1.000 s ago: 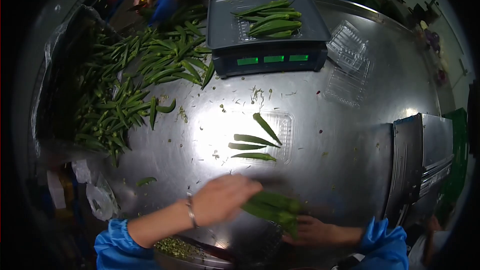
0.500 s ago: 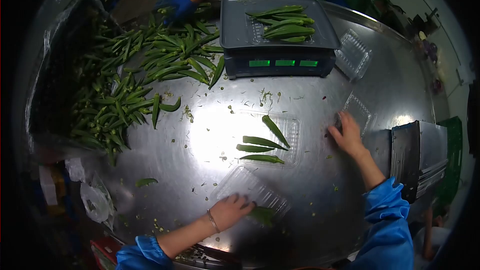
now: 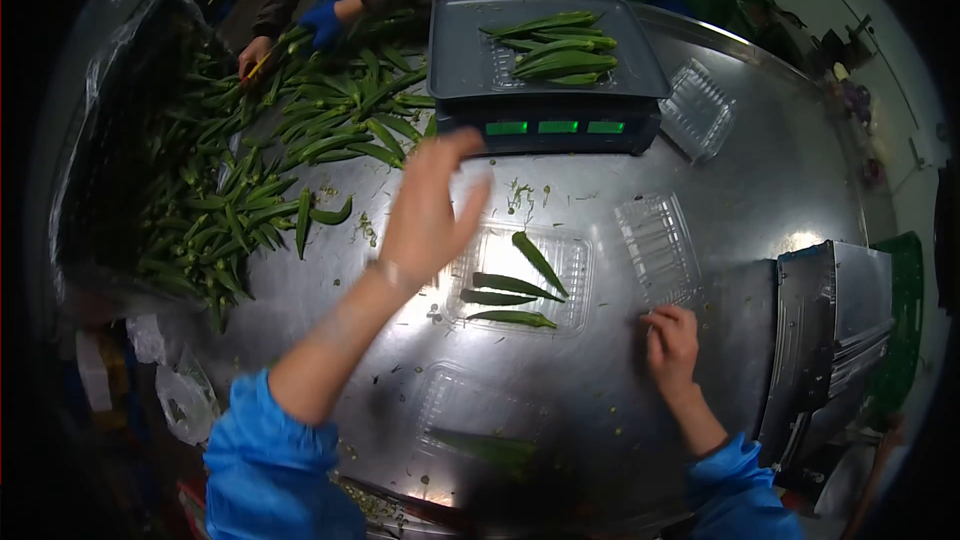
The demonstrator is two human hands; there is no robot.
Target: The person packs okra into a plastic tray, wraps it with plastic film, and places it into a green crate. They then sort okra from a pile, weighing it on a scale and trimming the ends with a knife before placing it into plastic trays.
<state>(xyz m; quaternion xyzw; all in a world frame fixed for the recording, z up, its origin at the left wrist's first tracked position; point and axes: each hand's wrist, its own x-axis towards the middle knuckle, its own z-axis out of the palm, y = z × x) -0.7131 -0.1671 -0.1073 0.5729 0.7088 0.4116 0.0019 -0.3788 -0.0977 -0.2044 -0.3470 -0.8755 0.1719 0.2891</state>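
Note:
My left hand point(image 3: 432, 208), blurred by motion, is over the table just in front of the scale point(image 3: 640, 128), its thumb and fingers apart and holding nothing. My right hand point(image 3: 674, 345) has its fingers curled in, with nothing visible in them, right at the near end of a clear plastic tray point(image 3: 660, 250). Between my hands another clear tray point(image 3: 580, 285) holds several spread okra pods point(image 3: 512, 285). Closer to me lies a third tray point(image 3: 450, 395) with a blurred okra pod point(image 3: 485, 446) in it. A filled tray of okra point(image 3: 565, 58) sits on the scale's platform.
A large okra heap point(image 3: 330, 120) spreads over the table's left. Across from me, a co-worker's blue-gloved hand point(image 3: 322, 24) and bare hand point(image 3: 256, 58) work at the heap. Another clear tray point(image 3: 700, 110) lies beside the scale; a metal box point(image 3: 805, 330) stands at right.
My left hand has left the near tray and moved up and forward toward the scale. My right hand has drawn back and curled; the tray beside it has shifted left and nearer.

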